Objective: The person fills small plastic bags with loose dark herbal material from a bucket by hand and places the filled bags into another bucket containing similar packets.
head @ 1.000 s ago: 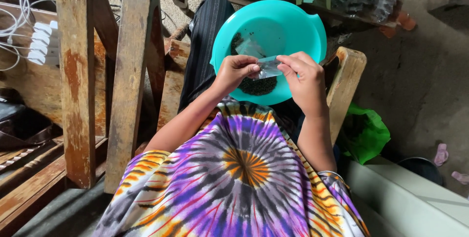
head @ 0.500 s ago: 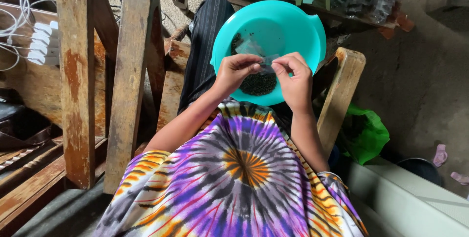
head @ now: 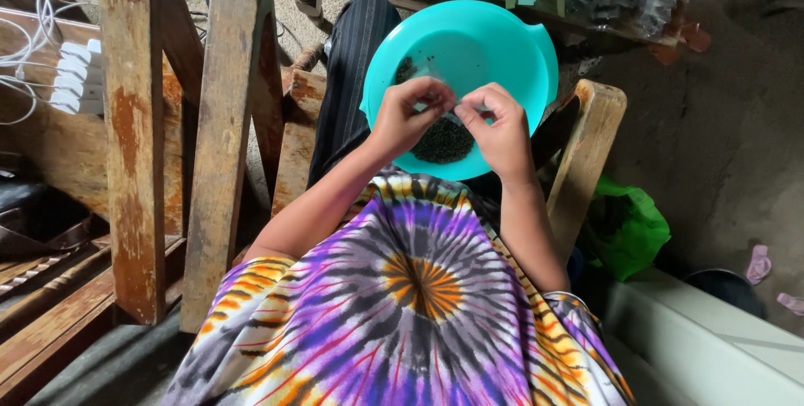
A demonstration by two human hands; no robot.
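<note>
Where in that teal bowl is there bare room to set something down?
The far half of the teal bowl, between the far rim and the hands, is bare apart from a few dark specks at its left. The near half is crowded: a dark pile of small bits lies under the left hand and right hand.

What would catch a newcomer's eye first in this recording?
The teal bowl at top centre, resting on the person's lap, with a heap of dark grains in it. Just above the heap, the left hand and right hand meet, pinching something small between their fingertips; what it is cannot be told. Below, the bright tie-dye shirt fills the lower middle, and worn wooden chair frames stand at left.
</note>
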